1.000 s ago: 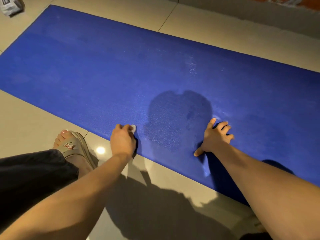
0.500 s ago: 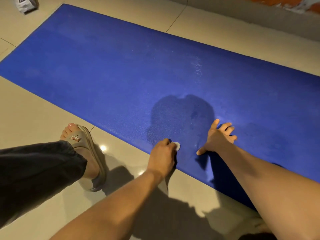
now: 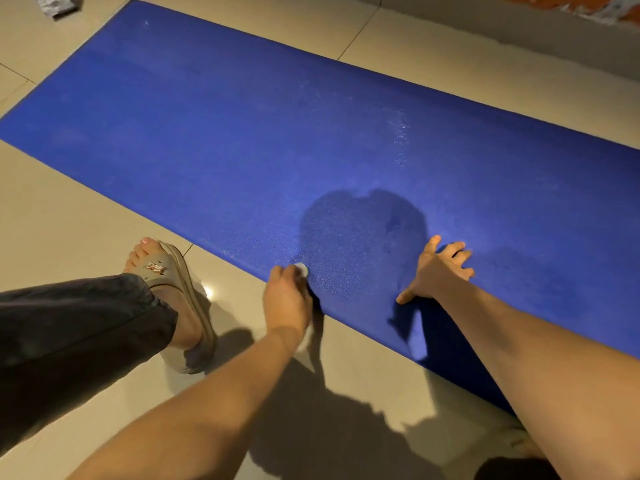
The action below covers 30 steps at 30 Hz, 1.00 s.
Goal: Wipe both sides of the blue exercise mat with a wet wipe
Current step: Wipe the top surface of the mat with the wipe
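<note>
The blue exercise mat (image 3: 242, 133) lies flat across the tiled floor (image 3: 69, 209), running from upper left to right. The left hand (image 3: 287, 299) is down at the mat's near edge, fingers curled round a small white wet wipe (image 3: 302, 270) that pokes out at the fingertips and touches the mat. The right hand (image 3: 436, 271) sits apart to its right, fingers spread and planted on the mat, holding nothing. A beige sandal (image 3: 173, 275) stands on the floor left of the hands. A grey packet (image 3: 57, 3) lies beyond the mat's far corner.
</note>
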Each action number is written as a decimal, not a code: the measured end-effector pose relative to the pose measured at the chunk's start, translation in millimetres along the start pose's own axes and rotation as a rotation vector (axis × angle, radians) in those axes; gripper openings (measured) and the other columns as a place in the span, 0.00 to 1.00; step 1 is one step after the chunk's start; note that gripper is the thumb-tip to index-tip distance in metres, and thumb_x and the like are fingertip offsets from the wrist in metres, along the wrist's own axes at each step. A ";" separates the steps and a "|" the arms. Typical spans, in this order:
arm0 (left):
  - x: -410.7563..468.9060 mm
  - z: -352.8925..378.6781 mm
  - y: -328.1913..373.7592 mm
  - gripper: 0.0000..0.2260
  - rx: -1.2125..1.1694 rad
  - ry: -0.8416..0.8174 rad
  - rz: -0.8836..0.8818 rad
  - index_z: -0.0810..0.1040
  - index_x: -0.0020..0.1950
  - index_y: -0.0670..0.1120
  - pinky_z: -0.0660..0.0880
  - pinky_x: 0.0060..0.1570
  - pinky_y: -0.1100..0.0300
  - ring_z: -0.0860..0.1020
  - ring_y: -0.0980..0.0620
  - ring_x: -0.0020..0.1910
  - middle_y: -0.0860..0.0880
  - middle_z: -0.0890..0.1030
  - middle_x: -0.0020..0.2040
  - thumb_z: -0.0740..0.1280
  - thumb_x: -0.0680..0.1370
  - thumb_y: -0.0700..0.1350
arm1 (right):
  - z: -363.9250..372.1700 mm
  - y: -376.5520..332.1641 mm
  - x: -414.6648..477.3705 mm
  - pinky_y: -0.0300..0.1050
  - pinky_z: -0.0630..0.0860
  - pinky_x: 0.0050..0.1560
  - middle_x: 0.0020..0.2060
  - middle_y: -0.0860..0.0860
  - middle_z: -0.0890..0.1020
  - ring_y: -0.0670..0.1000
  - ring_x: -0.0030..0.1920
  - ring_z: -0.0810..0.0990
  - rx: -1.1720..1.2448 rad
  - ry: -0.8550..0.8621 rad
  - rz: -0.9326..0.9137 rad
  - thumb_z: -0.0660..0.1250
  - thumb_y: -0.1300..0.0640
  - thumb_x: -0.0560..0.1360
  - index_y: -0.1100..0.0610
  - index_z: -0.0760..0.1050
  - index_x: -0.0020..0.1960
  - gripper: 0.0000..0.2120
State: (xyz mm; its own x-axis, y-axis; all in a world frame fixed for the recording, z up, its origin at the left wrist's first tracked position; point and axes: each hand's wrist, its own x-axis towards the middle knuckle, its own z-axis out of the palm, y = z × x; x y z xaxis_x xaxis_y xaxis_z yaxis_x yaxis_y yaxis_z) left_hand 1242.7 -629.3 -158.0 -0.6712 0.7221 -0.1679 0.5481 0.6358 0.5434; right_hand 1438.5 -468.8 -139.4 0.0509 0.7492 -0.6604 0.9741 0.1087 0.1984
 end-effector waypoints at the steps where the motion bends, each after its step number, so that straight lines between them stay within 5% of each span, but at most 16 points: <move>1: -12.1 7.0 4.8 0.06 -0.011 -0.035 0.047 0.80 0.50 0.42 0.71 0.45 0.49 0.77 0.36 0.45 0.41 0.76 0.50 0.63 0.79 0.38 | 0.9 -0.2 -1.4 0.68 0.63 0.71 0.77 0.70 0.42 0.71 0.78 0.45 0.003 0.001 -0.004 0.81 0.30 0.53 0.58 0.32 0.80 0.78; 6: -46.3 24.7 24.0 0.10 0.048 -0.254 0.358 0.81 0.52 0.47 0.71 0.42 0.52 0.76 0.40 0.44 0.45 0.76 0.48 0.62 0.77 0.37 | 14.0 0.4 -14.3 0.59 0.69 0.69 0.77 0.68 0.49 0.69 0.77 0.52 0.001 0.077 -0.053 0.78 0.32 0.62 0.59 0.42 0.80 0.66; 10: -8.5 4.7 -4.0 0.11 0.160 -0.206 0.402 0.82 0.55 0.47 0.71 0.43 0.53 0.77 0.40 0.45 0.45 0.76 0.49 0.65 0.75 0.37 | 34.1 -14.7 -31.9 0.53 0.72 0.64 0.75 0.67 0.55 0.65 0.74 0.60 0.046 0.213 -0.102 0.71 0.48 0.73 0.59 0.51 0.80 0.44; 15: 56.6 -37.9 -53.0 0.07 0.108 0.038 -0.058 0.78 0.53 0.43 0.69 0.43 0.53 0.77 0.37 0.45 0.41 0.76 0.52 0.63 0.77 0.37 | 37.1 -20.0 -41.6 0.55 0.67 0.68 0.77 0.67 0.44 0.67 0.78 0.48 -0.017 0.044 -0.169 0.75 0.37 0.67 0.58 0.40 0.80 0.59; 20: 58.6 -43.3 -64.4 0.03 -0.174 0.094 -0.289 0.73 0.45 0.45 0.72 0.41 0.53 0.78 0.40 0.42 0.45 0.79 0.43 0.64 0.77 0.38 | 34.2 -13.8 -45.8 0.54 0.66 0.69 0.77 0.67 0.43 0.68 0.78 0.46 -0.084 0.025 -0.194 0.74 0.33 0.66 0.57 0.36 0.81 0.64; 30: -23.8 9.8 -16.3 0.05 -0.137 -0.151 0.004 0.74 0.45 0.48 0.69 0.42 0.56 0.77 0.46 0.42 0.48 0.79 0.45 0.64 0.77 0.39 | 33.7 -22.1 -46.8 0.55 0.67 0.69 0.77 0.69 0.47 0.69 0.77 0.50 -0.148 0.057 -0.165 0.75 0.28 0.62 0.59 0.38 0.81 0.67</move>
State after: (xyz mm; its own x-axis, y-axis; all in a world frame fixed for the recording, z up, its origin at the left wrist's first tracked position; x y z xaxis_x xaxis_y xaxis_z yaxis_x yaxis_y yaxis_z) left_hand 1254.6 -654.1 -171.0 -0.5809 0.7636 -0.2819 0.4703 0.5975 0.6494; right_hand 1422.0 -528.3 -137.3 -0.1233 0.7482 -0.6520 0.9248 0.3248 0.1979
